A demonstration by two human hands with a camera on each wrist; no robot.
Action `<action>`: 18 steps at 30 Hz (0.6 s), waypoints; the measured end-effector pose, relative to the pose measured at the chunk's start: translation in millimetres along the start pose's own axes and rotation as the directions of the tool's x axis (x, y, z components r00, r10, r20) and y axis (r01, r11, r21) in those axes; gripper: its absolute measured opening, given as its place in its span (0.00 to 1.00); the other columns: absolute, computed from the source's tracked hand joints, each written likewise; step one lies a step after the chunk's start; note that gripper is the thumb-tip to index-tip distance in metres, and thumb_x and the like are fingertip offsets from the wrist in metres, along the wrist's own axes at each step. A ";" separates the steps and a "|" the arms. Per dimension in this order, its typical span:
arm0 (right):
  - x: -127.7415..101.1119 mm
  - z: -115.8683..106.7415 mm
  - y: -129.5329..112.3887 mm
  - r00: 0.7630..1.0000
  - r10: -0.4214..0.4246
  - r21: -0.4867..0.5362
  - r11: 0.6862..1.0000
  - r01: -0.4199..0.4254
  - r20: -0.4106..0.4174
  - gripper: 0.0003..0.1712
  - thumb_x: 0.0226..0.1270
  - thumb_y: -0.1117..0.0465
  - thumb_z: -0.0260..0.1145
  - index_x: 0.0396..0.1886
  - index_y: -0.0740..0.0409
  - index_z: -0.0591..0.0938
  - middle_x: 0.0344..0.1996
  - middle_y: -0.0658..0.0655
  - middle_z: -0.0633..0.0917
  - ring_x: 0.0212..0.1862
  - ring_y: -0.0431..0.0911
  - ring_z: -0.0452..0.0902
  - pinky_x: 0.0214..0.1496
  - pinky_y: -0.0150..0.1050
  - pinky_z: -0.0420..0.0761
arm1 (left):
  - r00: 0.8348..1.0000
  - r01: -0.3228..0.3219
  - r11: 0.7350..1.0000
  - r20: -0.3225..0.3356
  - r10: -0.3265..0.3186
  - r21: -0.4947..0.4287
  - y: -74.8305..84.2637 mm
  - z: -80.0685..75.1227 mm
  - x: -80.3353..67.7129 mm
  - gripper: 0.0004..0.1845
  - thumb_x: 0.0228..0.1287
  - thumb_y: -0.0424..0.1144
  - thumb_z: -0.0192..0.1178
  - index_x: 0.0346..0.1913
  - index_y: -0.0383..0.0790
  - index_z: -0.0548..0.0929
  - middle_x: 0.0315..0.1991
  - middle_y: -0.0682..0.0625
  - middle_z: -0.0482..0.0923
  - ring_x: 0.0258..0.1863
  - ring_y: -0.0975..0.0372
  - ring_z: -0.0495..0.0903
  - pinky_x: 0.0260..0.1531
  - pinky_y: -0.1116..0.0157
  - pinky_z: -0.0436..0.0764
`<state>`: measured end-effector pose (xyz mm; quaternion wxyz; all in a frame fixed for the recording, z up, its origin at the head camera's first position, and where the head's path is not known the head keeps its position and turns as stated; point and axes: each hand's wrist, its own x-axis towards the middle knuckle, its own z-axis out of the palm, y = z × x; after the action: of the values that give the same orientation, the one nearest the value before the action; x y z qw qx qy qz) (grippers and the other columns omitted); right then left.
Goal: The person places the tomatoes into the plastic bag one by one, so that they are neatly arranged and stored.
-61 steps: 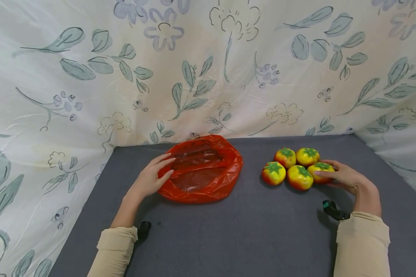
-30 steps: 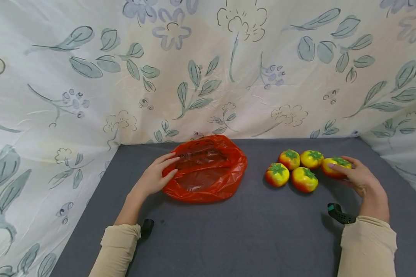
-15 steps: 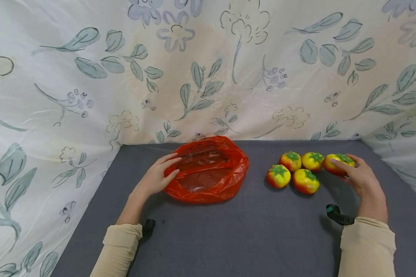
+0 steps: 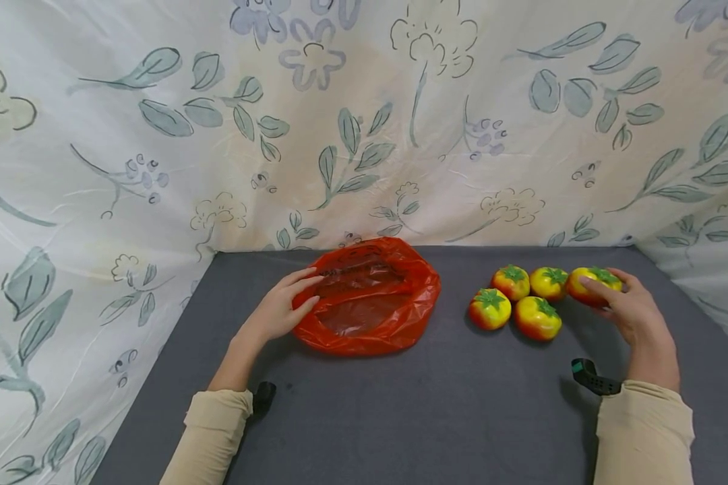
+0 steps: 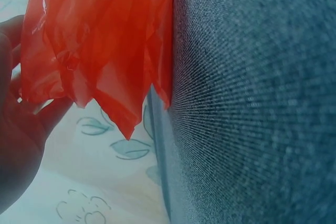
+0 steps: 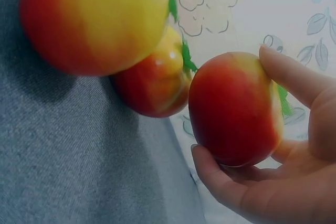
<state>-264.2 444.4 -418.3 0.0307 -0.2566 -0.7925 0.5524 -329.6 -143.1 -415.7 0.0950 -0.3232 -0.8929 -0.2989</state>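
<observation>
In the head view, my left hand [image 4: 282, 306] lies at the left rim of a red plastic bag [image 4: 421, 296], fingers and thumb reaching over its edge. The bag's mouth faces up. In the left wrist view, the bag's crinkled side [image 5: 105, 40] partly covers the fingertips. My right hand [image 4: 637, 306] holds a yellow-red tomato [image 4: 584, 288] with a green leafy top, thumb on one side and fingers on the other. Seen from the right wrist, this tomato [image 6: 233, 111] appears raised off the cloth. Left of it sit several like it, including a front tomato [image 4: 537, 318].
A dark grey cloth [image 4: 425, 411] covers the table. Behind and at both sides hangs a floral curtain [image 4: 364, 135]. Each wrist carries a black strap device; the right device [image 4: 593, 377] juts inward over the cloth.
My right hand has drawn its tomato away from the front tomato, toward the back right, and lifted it slightly. My left hand stays at the bag's rim. The head view has shifted slightly.
</observation>
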 end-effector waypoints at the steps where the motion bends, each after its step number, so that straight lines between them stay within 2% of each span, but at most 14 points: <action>1: -3.0 0.7 -3.1 1.000 -0.007 0.017 1.000 0.007 0.004 0.63 0.56 0.33 0.61 0.76 0.54 0.36 0.72 0.71 0.41 0.66 0.64 0.51 0.61 0.51 0.69 | 1.000 -0.001 1.000 -0.001 0.001 0.000 0.1 0.1 -0.2 0.24 0.63 0.35 0.63 0.62 0.36 0.76 0.65 0.42 0.66 0.63 0.48 0.65 0.57 0.46 0.69; 3: -7.8 2.2 -8.4 1.000 -0.019 0.053 0.998 0.019 0.015 0.63 0.57 0.34 0.62 0.76 0.56 0.36 0.72 0.71 0.39 0.67 0.66 0.48 0.65 0.58 0.60 | 1.000 -0.004 1.000 0.000 0.004 0.001 0.3 0.4 -0.4 0.23 0.63 0.35 0.62 0.62 0.36 0.76 0.65 0.42 0.66 0.64 0.49 0.65 0.57 0.46 0.69; 5: -8.2 3.7 -10.4 1.000 -0.008 0.031 0.999 0.008 -0.012 0.61 0.57 0.34 0.62 0.77 0.53 0.38 0.72 0.71 0.42 0.64 0.61 0.55 0.62 0.50 0.69 | 1.000 -0.004 1.000 0.001 0.004 0.002 0.3 0.8 -0.2 0.23 0.63 0.35 0.62 0.62 0.37 0.76 0.65 0.42 0.66 0.64 0.49 0.65 0.57 0.46 0.69; 9: -7.8 7.9 -13.3 1.000 -0.003 0.042 0.999 0.005 -0.028 0.61 0.56 0.35 0.63 0.77 0.52 0.39 0.72 0.69 0.42 0.64 0.60 0.55 0.60 0.49 0.71 | 1.000 -0.003 1.000 0.006 0.003 0.005 0.2 1.2 -0.7 0.23 0.63 0.35 0.62 0.62 0.37 0.76 0.65 0.42 0.66 0.64 0.49 0.64 0.58 0.47 0.69; 10: -6.1 8.7 -12.9 0.999 0.004 0.037 0.999 -0.002 -0.043 0.61 0.56 0.35 0.64 0.77 0.51 0.41 0.71 0.69 0.44 0.63 0.58 0.58 0.57 0.45 0.75 | 1.000 -0.002 1.000 0.007 0.002 0.005 0.1 1.2 -0.7 0.23 0.63 0.35 0.63 0.62 0.37 0.76 0.65 0.42 0.66 0.64 0.49 0.64 0.58 0.47 0.69; 12: -10.3 11.1 -17.2 1.000 -0.003 0.078 0.997 0.005 -0.028 0.62 0.56 0.35 0.65 0.77 0.53 0.39 0.72 0.69 0.41 0.66 0.61 0.51 0.63 0.52 0.67 | 1.000 -0.006 1.000 0.006 0.006 0.002 0.1 1.6 -0.1 0.23 0.63 0.35 0.63 0.62 0.37 0.76 0.65 0.42 0.67 0.64 0.49 0.64 0.58 0.47 0.69; 15: -11.7 16.9 -22.3 1.000 0.001 0.089 0.996 0.001 -0.022 0.62 0.55 0.36 0.65 0.77 0.53 0.39 0.72 0.69 0.42 0.66 0.60 0.52 0.62 0.50 0.68 | 1.000 -0.006 1.000 0.003 0.006 0.001 -0.3 0.7 -1.0 0.23 0.63 0.36 0.63 0.62 0.38 0.76 0.65 0.43 0.67 0.64 0.50 0.64 0.57 0.47 0.69; 16: -10.5 18.5 -22.9 1.000 0.005 0.081 0.997 -0.002 -0.030 0.61 0.55 0.36 0.66 0.77 0.52 0.41 0.72 0.69 0.44 0.64 0.59 0.54 0.60 0.47 0.72 | 1.000 -0.009 1.000 0.003 0.009 0.003 -0.5 0.6 -1.2 0.23 0.63 0.36 0.63 0.62 0.38 0.76 0.65 0.43 0.67 0.64 0.49 0.64 0.57 0.47 0.69; 18: -13.8 23.9 -28.1 1.000 -0.006 0.085 0.996 0.007 -0.014 0.63 0.54 0.35 0.66 0.77 0.54 0.40 0.72 0.69 0.43 0.65 0.60 0.53 0.62 0.50 0.68 | 1.000 -0.014 1.000 0.003 0.014 0.004 -0.4 0.2 -1.6 0.24 0.63 0.36 0.63 0.62 0.38 0.76 0.65 0.43 0.67 0.64 0.49 0.64 0.57 0.46 0.69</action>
<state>-270.7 410.6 -399.2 0.0486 -0.2563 -0.7688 0.5838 -328.7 -144.1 -416.6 0.0965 -0.3297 -0.8912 -0.2961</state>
